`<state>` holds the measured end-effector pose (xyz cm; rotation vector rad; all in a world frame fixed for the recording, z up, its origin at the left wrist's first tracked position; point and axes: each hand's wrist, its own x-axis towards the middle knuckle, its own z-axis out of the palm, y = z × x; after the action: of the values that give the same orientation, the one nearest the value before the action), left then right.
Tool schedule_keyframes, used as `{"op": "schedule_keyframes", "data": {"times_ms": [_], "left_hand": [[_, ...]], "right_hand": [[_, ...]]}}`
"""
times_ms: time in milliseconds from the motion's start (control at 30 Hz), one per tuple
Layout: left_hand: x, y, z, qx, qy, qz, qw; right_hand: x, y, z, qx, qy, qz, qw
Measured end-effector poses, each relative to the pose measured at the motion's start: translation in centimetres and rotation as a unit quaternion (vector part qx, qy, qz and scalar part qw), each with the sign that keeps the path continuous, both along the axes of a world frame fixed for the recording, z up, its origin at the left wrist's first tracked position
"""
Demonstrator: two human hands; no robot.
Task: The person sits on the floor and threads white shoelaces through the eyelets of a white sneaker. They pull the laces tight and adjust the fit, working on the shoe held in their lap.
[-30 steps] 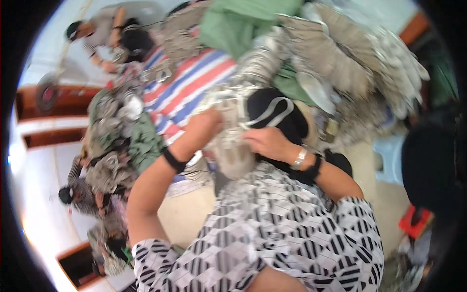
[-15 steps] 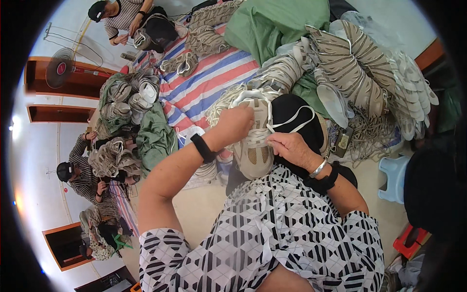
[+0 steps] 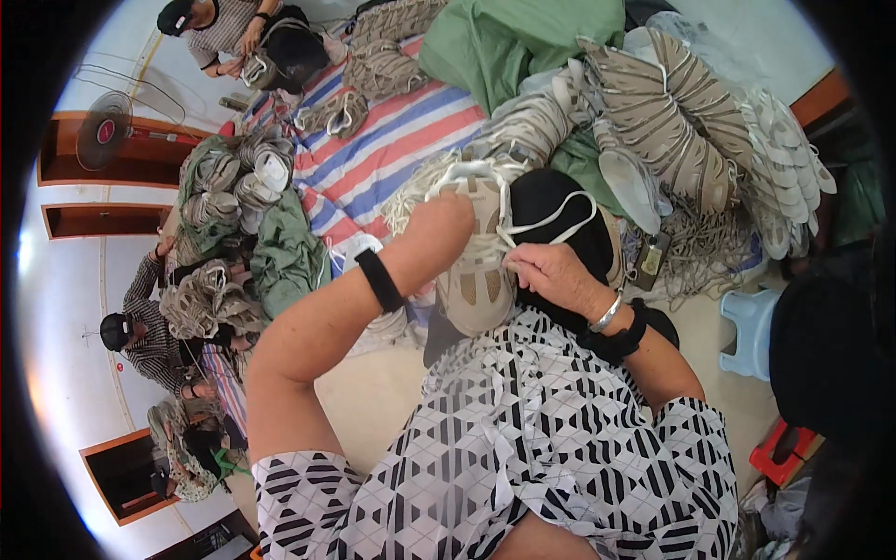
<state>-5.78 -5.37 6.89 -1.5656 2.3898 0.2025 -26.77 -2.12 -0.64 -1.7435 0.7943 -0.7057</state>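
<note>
A beige and white lace-up shoe upper [image 3: 480, 297] with mesh panels at the toe lies across my lap, toe toward me. My left hand [image 3: 442, 231] is curled closed at its left side, near the ankle opening; the fingertips are hidden. At the shoe's right edge, my right hand [image 3: 562, 278] pinches a pale shoelace [image 3: 532, 225] between thumb and fingers. Part of that lace arches in a loose loop over my black-covered leg [image 3: 560, 254]. White laces cross the front of the shoe in several rows.
Stacked shoe uppers [image 3: 667, 121] and a heap of loose laces [image 3: 700, 247] lie to the right. Beyond my hands spreads a striped sheet [image 3: 383, 140] with a green cloth [image 3: 518, 51]. A blue stool [image 3: 747, 333] stands at right. Co-workers [image 3: 149, 345] sit at left.
The whole view has shifted slightly, moving the scene leftward and up. Both hands keep nearly the same places on the shoe, and the right still pinches the lace.
</note>
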Motion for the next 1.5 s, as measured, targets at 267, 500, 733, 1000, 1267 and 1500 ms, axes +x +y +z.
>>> {"op": "schedule_keyframes", "data": {"times_ms": [267, 500, 733, 1000, 1267, 1500], "left_hand": [[0.6, 0.4, -2.9, -0.006, 0.129, 0.045, 0.991], [2.7, -0.6, -0.1, 0.067, 0.142, 0.035, 0.987], [2.9, 0.8, -1.1, -0.03, 0.197, 0.081, 0.977], [3.5, 2.0, -1.9, -0.11, 0.184, 0.015, 0.977], [5.1, 1.1, -2.9, -0.256, 0.211, -0.07, 0.941], [5.7, 2.1, -3.6, -0.257, 0.279, 0.011, 0.925]], "right_hand": [[0.1, -0.1, 0.1, 0.097, -0.03, 0.014, 0.995], [-0.1, -4.0, 3.1, 0.086, -0.042, -0.106, 0.99], [3.2, -4.5, 2.2, -0.171, 0.122, -0.09, 0.973], [5.0, -4.8, 1.8, -0.224, 0.194, -0.09, 0.951], [7.6, -3.5, 0.7, -0.178, 0.136, -0.143, 0.964], [6.2, -4.1, 2.7, -0.185, 0.242, -0.074, 0.95]]}}
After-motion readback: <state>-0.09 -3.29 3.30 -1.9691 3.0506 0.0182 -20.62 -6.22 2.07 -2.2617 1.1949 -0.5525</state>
